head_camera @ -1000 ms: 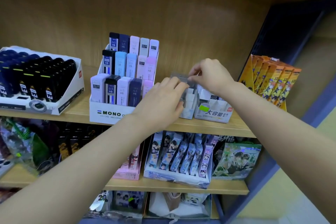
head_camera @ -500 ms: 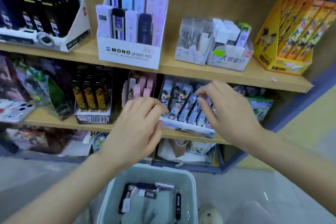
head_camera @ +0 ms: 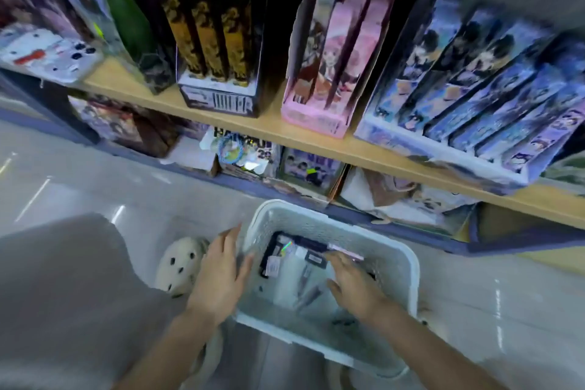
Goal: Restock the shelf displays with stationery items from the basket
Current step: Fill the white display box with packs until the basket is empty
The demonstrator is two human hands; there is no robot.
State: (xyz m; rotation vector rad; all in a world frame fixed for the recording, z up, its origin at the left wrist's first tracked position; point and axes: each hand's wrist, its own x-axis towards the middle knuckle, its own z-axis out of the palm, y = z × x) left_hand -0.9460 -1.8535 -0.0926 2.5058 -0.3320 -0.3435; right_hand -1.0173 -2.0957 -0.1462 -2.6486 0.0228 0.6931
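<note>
A pale woven basket point(head_camera: 408, 266) stands on the floor below the shelves. Inside lie several stationery packs, among them a black pack point(head_camera: 286, 247) and a pink-edged one point(head_camera: 345, 252). My left hand point(head_camera: 220, 275) hovers at the basket's left rim with fingers spread and holds nothing. My right hand point(head_camera: 354, 285) is down inside the basket, fingers spread over the packs, its fingertips near the black and pink packs. No item is lifted. The picture is blurred by motion.
A wooden shelf point(head_camera: 269, 127) above carries a black-and-gold display box point(head_camera: 218, 41), a pink box point(head_camera: 332, 57) and a blue tray of illustrated packs point(head_camera: 474, 95). More goods sit on the bottom shelf. A cream clog point(head_camera: 180, 263) is left of the basket.
My view has swung down from the upper shelf to the floor. Both hands left the shelf displays and dropped to the basket, the right one reaching inside it.
</note>
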